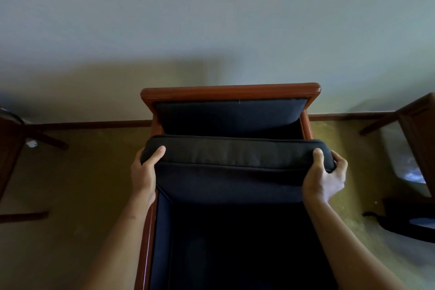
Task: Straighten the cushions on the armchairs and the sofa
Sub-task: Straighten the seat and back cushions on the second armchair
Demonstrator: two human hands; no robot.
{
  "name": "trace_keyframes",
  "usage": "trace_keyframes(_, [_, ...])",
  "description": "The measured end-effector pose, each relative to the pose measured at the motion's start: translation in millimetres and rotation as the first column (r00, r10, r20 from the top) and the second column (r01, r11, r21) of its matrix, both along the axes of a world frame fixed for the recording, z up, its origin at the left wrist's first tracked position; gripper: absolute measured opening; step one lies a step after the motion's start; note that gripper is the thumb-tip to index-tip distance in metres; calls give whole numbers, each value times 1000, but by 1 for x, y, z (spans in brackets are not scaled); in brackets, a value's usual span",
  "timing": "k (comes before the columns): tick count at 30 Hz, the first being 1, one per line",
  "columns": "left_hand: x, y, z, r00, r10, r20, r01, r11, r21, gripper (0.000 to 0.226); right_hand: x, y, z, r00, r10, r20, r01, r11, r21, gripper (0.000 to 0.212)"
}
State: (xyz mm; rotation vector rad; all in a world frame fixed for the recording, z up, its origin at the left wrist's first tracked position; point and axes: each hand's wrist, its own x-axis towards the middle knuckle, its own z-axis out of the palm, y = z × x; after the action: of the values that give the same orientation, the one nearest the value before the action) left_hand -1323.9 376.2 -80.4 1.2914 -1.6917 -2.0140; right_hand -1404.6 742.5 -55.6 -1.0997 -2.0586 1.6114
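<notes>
Dark cushion, red-brown wood

The cushion (237, 155) gripped at both ends is plain charcoal black; beyond the grip the armchair frame (230, 92) is glossy reddish-brown, its back pad (230, 113) plain dark navy, the floor (70, 183) olive.

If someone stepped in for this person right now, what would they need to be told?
Left hand: gripping the left end of the dark cushion, thumb on top.
Right hand: gripping the right end, fingers wrapped round the corner.
The cushion is held up across the wooden armchair, pulled away from the chair's back, where a second dark pad shows behind it.
Done: cushion grasped by both ends.
Left: seat it straight in this chair. Other furniture shows only at the picture's edges, so its cushions cannot be judged.
</notes>
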Motion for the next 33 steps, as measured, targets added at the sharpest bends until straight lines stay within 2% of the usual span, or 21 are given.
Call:
trace_keyframes(6, [-48, -8, 17, 999, 33, -28, -35, 998, -56, 47, -74, -10, 12, 997, 79, -13, -79, 996, 38, 35])
trace_keyframes(12, [-100, -18, 19, 997, 66, -44, -68, 996, -59, 41, -132, -19, 5, 992, 126, -6, -126, 991, 40, 36])
trace_keyframes(16, [-128, -24, 5, 997, 63, -36, -65, 997, -51, 29, -155, -23, -13, 991, 135, -6, -135, 989, 56, 34])
trace_keyframes(22, [-126, -26, -36, 999, 35, 16, -34, 997, -65, 42, -157, -27, -51, 980, 183, 72, -191, 974, 126, 35])
trace_keyframes(25, [-127, -26, -43, 999, -16, 34, 22, 982, -188, 48, -162, -29, -65, 978, 193, 84, -206, 959, 192, 39])
trace_keyframes(28, [-126, -21, -39, 992, -90, 89, 117, 923, -366, 55, -162, -33, -68, 970, 228, 85, -243, 935, 258, 43])
trace_keyframes(30, [-124, -18, -36, 972, -134, 192, 214, 843, -494, 66, -159, -30, -65, 956, 268, 121, -292, 910, 293, 46])
trace_keyframes(33, [-120, -12, -28, 887, -157, 435, 434, 606, -667, 67, -154, -23, -53, 899, 368, 238, -433, 828, 356, 52])
